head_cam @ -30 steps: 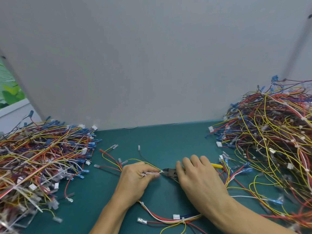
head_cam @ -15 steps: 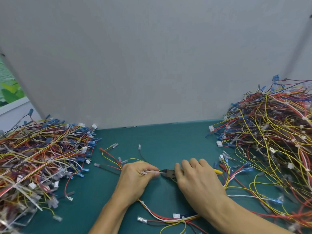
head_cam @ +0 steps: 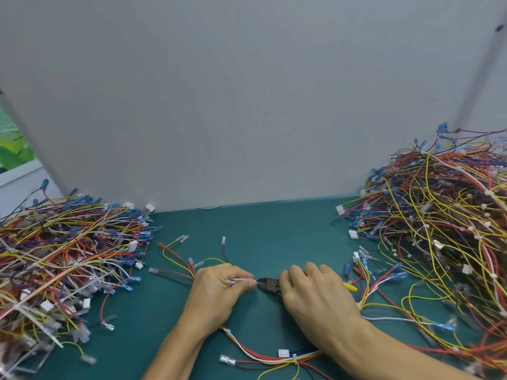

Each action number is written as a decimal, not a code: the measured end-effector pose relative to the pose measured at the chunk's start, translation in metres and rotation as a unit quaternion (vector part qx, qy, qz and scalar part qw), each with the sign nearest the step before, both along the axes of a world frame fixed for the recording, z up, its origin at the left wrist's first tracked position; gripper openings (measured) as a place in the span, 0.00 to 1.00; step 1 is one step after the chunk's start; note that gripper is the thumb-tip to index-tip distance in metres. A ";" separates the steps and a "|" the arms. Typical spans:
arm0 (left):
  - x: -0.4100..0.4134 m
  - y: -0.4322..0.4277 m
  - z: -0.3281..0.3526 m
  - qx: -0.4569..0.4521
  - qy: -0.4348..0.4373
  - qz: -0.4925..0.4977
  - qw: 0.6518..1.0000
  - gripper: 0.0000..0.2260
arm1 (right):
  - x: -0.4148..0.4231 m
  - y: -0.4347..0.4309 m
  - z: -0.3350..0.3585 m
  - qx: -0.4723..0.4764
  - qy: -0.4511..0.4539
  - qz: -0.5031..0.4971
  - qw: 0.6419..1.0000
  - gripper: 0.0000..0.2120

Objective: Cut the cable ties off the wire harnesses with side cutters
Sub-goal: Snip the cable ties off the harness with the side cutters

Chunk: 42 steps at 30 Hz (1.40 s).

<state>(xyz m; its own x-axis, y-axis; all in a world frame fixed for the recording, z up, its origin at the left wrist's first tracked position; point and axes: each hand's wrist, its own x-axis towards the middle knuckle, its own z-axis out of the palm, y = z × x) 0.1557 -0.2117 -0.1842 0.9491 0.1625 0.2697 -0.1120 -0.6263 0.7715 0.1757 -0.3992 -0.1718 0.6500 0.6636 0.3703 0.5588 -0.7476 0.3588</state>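
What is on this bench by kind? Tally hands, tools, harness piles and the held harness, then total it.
Hands: 2, left hand, right hand
Tools: 1, side cutters
Piles: 2, left pile, right pile
Held: 1, harness
Total: 6

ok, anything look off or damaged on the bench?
Nothing stands out. Left hand pinches a cable tie on the harness; right hand holds the side cutters at it. The left pile and right pile of wires flank the green mat.
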 end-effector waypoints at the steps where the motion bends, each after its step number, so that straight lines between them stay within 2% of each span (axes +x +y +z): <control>1: 0.000 0.001 -0.001 -0.002 0.001 0.000 1.000 0.12 | 0.000 0.001 0.001 0.002 0.009 -0.003 1.000 0.13; 6: -0.002 0.000 0.002 -0.008 -0.001 0.002 1.000 0.11 | 0.002 0.003 0.005 0.016 0.071 -0.014 0.997 0.17; 9: -0.007 0.001 0.015 0.022 -0.023 0.011 0.999 0.10 | 0.003 0.004 0.011 0.037 0.105 -0.026 0.993 0.18; 12: -0.016 -0.006 0.040 0.081 -0.027 -0.012 0.996 0.07 | 0.005 -0.004 0.022 0.082 0.119 -0.051 0.988 0.10; 16: -0.039 -0.028 0.073 0.180 0.040 -0.098 0.978 0.10 | 0.008 -0.031 0.037 0.125 0.236 -0.141 0.953 0.04; 19: -0.065 -0.048 0.077 0.260 0.119 -0.151 0.946 0.08 | 0.007 -0.056 0.045 0.129 0.291 -0.179 0.931 0.04; 22: -0.088 -0.069 0.068 0.338 0.244 -0.161 0.895 0.04 | 0.003 -0.077 0.046 0.128 0.312 -0.215 0.917 0.03; 25: -0.106 -0.083 0.053 0.425 0.305 -0.155 0.838 0.12 | -0.002 -0.087 0.041 0.131 0.323 -0.235 0.907 0.06; 27: -0.113 -0.084 0.049 0.456 0.304 -0.159 0.821 0.14 | -0.004 -0.089 0.038 0.139 0.326 -0.241 0.903 0.09; 29: -0.116 -0.076 0.053 0.431 0.300 -0.171 0.834 0.17 | -0.006 -0.087 0.033 0.154 0.329 -0.250 0.898 0.14; 31: -0.116 -0.061 0.062 0.365 0.300 -0.168 0.865 0.21 | -0.008 -0.083 0.029 0.166 0.322 -0.259 0.896 0.19; 32: -0.115 -0.054 0.066 0.327 0.288 -0.139 0.889 0.22 | -0.008 -0.080 0.027 0.172 0.317 -0.262 0.895 0.20; 34: -0.109 -0.040 0.072 0.270 0.232 -0.017 0.934 0.20 | -0.009 -0.074 0.023 0.182 0.311 -0.270 0.893 0.21; 35: -0.102 -0.033 0.070 0.261 0.210 0.058 0.940 0.18 | -0.010 -0.072 0.022 0.186 0.310 -0.274 0.891 0.19; 37: -0.085 -0.023 0.063 0.255 0.237 0.171 0.922 0.18 | -0.010 -0.068 0.020 0.202 0.308 -0.285 0.885 0.13; 40: -0.065 -0.021 0.051 0.225 0.306 0.209 0.901 0.18 | -0.008 -0.067 0.018 0.243 0.328 -0.296 0.864 0.08; 42: -0.056 -0.022 0.043 0.207 0.299 0.228 0.903 0.16 | -0.007 -0.066 0.018 0.282 0.340 -0.296 0.847 0.06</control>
<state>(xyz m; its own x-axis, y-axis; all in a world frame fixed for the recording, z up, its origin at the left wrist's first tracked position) 0.1000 -0.2337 -0.1413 0.8053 0.5759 -0.1412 0.5893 -0.7511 0.2977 0.1689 -0.4656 -0.1538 0.9972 -0.0108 -0.0739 -0.0397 -0.9143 -0.4031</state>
